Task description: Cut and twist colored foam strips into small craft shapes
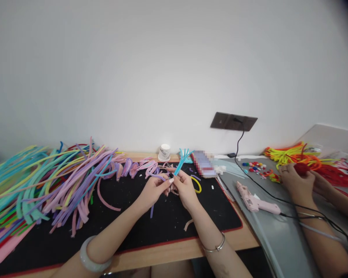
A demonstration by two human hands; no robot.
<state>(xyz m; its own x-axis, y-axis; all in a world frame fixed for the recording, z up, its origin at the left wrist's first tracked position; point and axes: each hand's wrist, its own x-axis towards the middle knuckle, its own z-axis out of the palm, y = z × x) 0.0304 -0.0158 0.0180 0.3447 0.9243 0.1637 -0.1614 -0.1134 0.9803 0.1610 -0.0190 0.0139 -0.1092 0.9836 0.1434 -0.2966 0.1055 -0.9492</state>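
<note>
My left hand (154, 190) and my right hand (186, 190) meet over the black mat, fingers pinched close together. A bundle of light blue pipe cleaners (179, 166) rises from between the fingertips, and its upper ends fan out. A purple pipe cleaner (156, 176) runs out at the left by my left fingers. Dark-painted nails show where the fingertips meet, and the joint of the pieces is hidden there. A yellow pipe cleaner loop (197, 185) lies just right of my right hand.
Piled pipe cleaners (60, 185) cover the left of the black mat (127, 227). A paper cup (164, 152) stands by the wall. At right are a pink glue gun (256, 200) with a black cord, pom-poms (255, 166), and another person's hands (297, 181) holding something dark red.
</note>
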